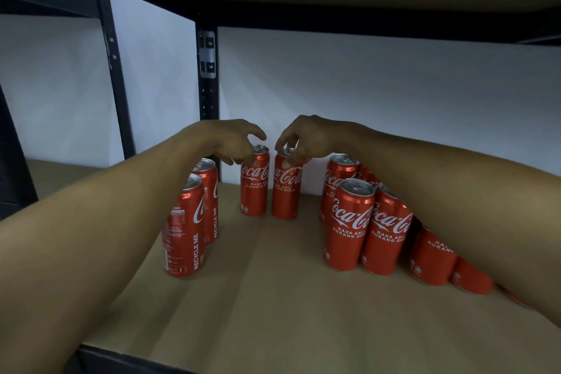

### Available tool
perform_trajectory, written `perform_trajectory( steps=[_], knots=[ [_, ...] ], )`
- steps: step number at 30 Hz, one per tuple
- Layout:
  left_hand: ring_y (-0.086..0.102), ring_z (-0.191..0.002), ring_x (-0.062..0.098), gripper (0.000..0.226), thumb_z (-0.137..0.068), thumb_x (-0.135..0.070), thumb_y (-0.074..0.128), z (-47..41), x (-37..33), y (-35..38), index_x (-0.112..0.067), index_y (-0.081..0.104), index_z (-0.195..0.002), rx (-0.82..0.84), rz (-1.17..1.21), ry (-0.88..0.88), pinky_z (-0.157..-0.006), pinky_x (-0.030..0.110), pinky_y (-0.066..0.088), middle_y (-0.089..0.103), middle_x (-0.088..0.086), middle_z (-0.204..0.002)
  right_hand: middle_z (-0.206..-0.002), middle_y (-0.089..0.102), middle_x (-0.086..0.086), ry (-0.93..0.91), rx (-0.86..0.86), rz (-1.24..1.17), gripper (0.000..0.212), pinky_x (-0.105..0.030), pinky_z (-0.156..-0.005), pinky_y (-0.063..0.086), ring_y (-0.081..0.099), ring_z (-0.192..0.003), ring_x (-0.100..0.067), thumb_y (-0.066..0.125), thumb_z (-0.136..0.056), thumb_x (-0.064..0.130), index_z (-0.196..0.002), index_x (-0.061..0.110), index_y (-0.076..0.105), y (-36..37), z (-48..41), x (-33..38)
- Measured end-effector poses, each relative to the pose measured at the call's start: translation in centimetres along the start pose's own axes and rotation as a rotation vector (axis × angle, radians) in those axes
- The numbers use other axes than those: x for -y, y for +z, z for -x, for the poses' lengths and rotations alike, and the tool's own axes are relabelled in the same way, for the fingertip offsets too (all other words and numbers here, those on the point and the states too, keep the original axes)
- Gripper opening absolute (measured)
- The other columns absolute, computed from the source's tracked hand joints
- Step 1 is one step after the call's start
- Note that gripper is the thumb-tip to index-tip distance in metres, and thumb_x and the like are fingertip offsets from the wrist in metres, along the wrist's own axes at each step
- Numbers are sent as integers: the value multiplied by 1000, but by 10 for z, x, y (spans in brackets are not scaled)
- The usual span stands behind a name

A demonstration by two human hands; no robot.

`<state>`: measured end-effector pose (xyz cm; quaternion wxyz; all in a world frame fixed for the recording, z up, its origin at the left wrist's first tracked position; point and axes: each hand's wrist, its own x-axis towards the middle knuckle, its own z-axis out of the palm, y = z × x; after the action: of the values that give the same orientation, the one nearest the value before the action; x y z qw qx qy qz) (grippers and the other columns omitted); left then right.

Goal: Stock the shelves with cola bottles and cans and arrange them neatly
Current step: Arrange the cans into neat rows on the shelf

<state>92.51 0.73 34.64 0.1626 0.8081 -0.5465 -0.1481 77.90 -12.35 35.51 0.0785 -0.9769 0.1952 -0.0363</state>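
We are in the arranging step: the cans are standing on the shelf board (273, 297), and we are setting two of them side by side near its back edge. Near the left edge, a pair of cans (184, 228) is standing one behind the other, with the labels turned sideways. Our left hand (233, 143) is reaching in above this pair, with the forearm stretched forward and the wrist bent down. Its fingers are curling round the top of the left middle can (255, 188), while the index finger is sticking out free. Just beside it, the right middle can (287, 194) is standing upright, and our right hand (303, 140) is pinching its rim from above. Toward the right edge, partly under our right forearm, a group of cans (349, 225) is standing in close rows. We are judging that the next move is asking for a small push to close the gap, and a turn so both logos are facing front, without tipping these slim cans.
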Motion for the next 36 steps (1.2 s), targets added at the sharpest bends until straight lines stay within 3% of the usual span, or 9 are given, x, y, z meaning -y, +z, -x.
perform_trajectory(
  steps=[3, 5, 10, 15, 21, 36],
  knots=[
    [63, -112, 28, 66, -90, -44, 71, -3, -9, 0, -16, 45, -145, -24, -13, -85, -92, 43, 58, 57, 11, -139, -134, 64, -5, -10, -11, 1, 46, -17, -64, 50, 67, -104, -21, 76, -89, 24, -133, 20, 65, 0, 1, -1],
    [67, -101, 26, 68, -87, -54, 71, -6, -13, 2, -7, 57, -133, -33, -15, -136, -85, 44, 61, 65, 12, -126, -134, 64, -5, -18, -22, 4, 46, -16, -64, 49, 67, -103, -20, 76, -89, 23, -134, 19, 64, 1, 2, -2],
    [72, -92, 28, 58, -85, -37, 78, -9, -18, -1, 2, 63, -126, -20, 20, -167, -83, 43, 62, 68, 17, -118, -138, 62, -4, -50, -61, 31, 44, -14, -69, 46, 63, -114, -21, 73, -92, 18, -135, 18, 64, 4, 7, -7],
    [71, -94, 25, 48, -88, -14, 75, -2, -19, -10, -3, 62, -132, 26, 39, -100, -85, 38, 61, 67, 11, -111, -140, 60, -4, -62, -75, 34, 46, -24, -83, 45, 59, -122, -21, 72, -93, 17, -137, 16, 62, 6, 9, -6],
    [64, -112, 26, 54, -86, 6, 71, -2, -12, -10, -11, 60, -137, 36, 121, -6, -94, 44, 58, 60, 9, -133, -142, 58, -7, -23, -84, 38, 56, -27, -90, 47, 59, -123, -23, 75, -90, 25, -142, 12, 56, 7, 10, -5],
    [66, -105, 20, 54, -85, -2, 75, -6, 0, 0, -13, 61, -136, -25, 180, 65, -91, 39, 59, 62, 8, -132, -139, 61, -2, -33, -64, -32, 49, -33, -97, 50, 59, -122, -19, 74, -90, 19, -138, 17, 61, 7, 14, -7]
  ],
)
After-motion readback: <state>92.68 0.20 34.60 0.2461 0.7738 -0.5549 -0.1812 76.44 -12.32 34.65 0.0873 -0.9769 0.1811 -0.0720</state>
